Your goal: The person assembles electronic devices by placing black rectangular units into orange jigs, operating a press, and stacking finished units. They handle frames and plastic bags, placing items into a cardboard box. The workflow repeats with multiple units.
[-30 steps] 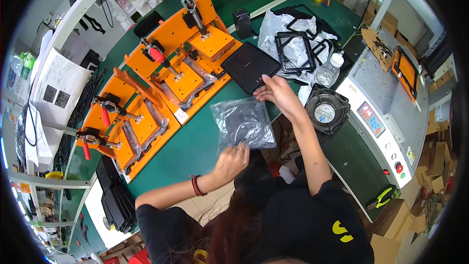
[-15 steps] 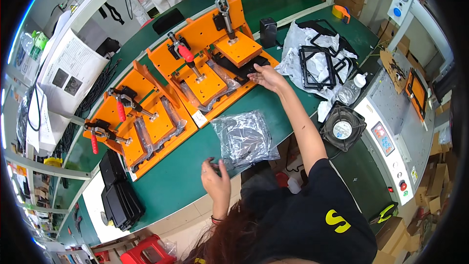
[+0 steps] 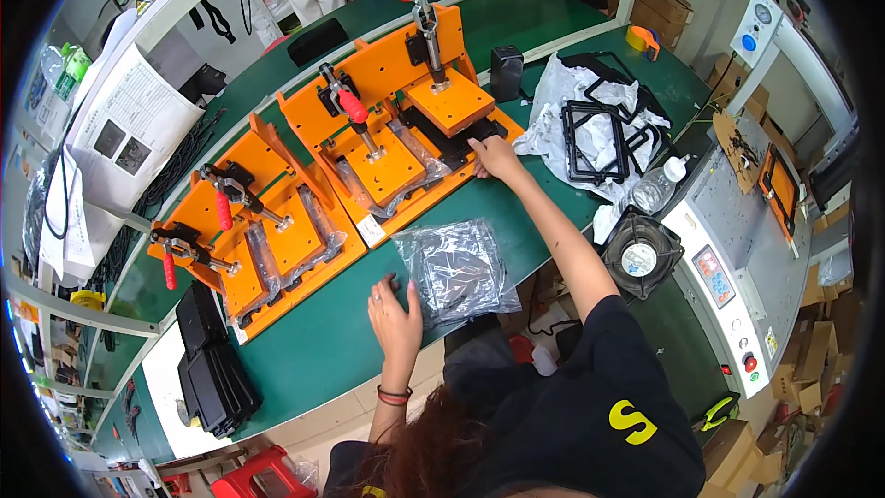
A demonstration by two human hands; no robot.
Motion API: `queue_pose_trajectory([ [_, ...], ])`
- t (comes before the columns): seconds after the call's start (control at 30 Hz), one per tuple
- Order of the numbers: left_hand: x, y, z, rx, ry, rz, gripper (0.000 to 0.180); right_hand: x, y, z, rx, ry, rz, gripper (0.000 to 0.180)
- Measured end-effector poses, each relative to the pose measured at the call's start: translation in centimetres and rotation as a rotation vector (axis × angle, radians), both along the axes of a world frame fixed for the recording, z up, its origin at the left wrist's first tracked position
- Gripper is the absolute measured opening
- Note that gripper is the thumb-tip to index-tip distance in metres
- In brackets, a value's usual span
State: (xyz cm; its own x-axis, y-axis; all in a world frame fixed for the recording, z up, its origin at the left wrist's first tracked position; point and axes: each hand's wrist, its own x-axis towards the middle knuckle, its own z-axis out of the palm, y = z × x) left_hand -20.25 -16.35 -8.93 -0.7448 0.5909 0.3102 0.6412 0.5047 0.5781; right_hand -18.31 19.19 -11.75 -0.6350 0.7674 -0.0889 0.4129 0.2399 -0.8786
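My right hand [image 3: 497, 158] is at the front edge of the right-hand orange clamp fixture [image 3: 373, 60]. Its fingers are bent around the near edge of a flat black part [image 3: 452, 143], which lies under a raised orange press plate [image 3: 450, 102]. The plate covers much of that part. My left hand [image 3: 396, 321] holds nothing, fingers apart, over the green table's near edge. Just right of it lies a clear plastic bag [image 3: 456, 269] with something dark inside. In the neighbouring clamp station, a plastic-wrapped piece [image 3: 417, 152] sits under a lowered orange plate [image 3: 378, 166].
A second orange fixture [image 3: 267, 231] stands left, its red-handled clamps down on wrapped pieces. Black cases [image 3: 217, 378] are stacked at the lower left. Black frames [image 3: 595, 143] lie on white wrapping at right, near a spray bottle [image 3: 658, 186], a fan [image 3: 642, 254] and a machine's control panel [image 3: 714, 277].
My left hand has moved up and slightly left, away from the bag, its fingers spreading. The right hand stays by the black part, its fingers drawn in closer to the fixture's front edge.
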Motion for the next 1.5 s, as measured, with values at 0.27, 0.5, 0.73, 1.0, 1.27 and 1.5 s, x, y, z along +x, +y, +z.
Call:
queue_pose_trajectory([
  [0.27,-2.6,3.7,-2.4,0.085,-0.107,-0.086,0.036,7.6,-9.7,3.1,0.174,0.015,-0.257,0.041],
  [0.5,-0.7,3.2,-2.4,0.511,-0.524,-0.219,0.034,13.6,-17.7,0.6,-0.108,0.245,-0.199,0.030],
  [0.73,-0.6,3.0,-1.1,0.611,-0.609,-0.328,0.029,12.5,-18.2,2.6,0.145,0.380,-0.171,0.021],
  [1.0,-1.9,3.3,-0.4,0.912,-1.040,-0.388,0.036,11.6,-16.9,3.5,0.086,0.415,0.033,0.017],
  [1.27,-3.7,4.9,2.8,0.668,-1.000,-0.353,0.037,11.4,-16.2,4.9,-0.474,0.748,0.156,0.021],
  [1.5,-2.2,3.9,6.9,0.786,-0.871,-0.354,0.039,13.7,-16.9,9.0,-0.300,0.833,0.213,0.035],
])
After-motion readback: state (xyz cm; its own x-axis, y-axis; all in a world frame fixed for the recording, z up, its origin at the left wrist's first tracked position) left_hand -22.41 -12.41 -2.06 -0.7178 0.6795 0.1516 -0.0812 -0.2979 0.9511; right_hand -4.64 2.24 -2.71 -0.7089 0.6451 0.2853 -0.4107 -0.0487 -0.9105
